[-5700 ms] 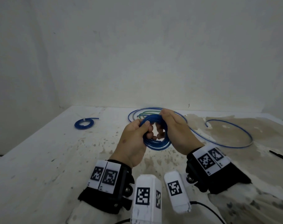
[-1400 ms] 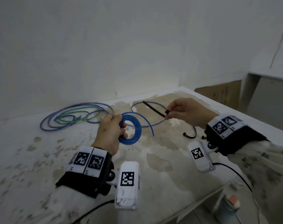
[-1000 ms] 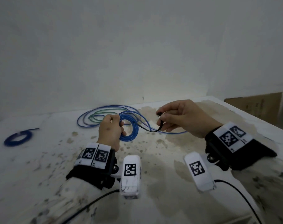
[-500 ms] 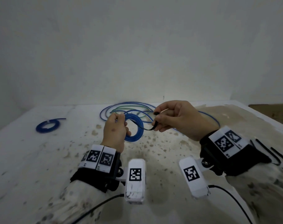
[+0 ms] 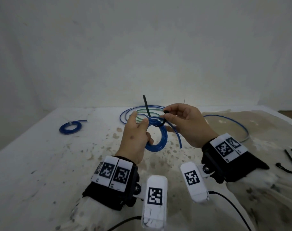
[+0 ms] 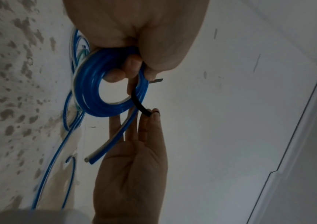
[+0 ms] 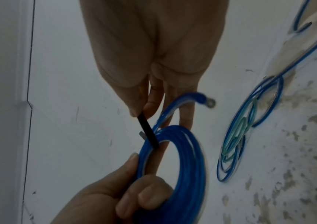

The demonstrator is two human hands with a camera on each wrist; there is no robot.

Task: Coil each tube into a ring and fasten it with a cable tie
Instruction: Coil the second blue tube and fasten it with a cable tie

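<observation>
Your left hand (image 5: 135, 139) grips the blue coil (image 5: 156, 135) above the table (image 5: 42, 172), fingers curled through the ring. Your right hand (image 5: 188, 124) pinches the black tie (image 5: 163, 121) threaded through the coil's top. Beyond lie loose tubes (image 5: 142, 112); far left, a tied coil (image 5: 70, 128).

The coil (image 5: 156, 135) hangs above the table (image 5: 42, 164), between the left hand (image 5: 133, 139) and the right hand (image 5: 188, 124). Loose tubes (image 5: 142, 112) lie behind it, a tied ring (image 5: 70, 128) far left, spare ties (image 5: 288, 164) far right.
</observation>
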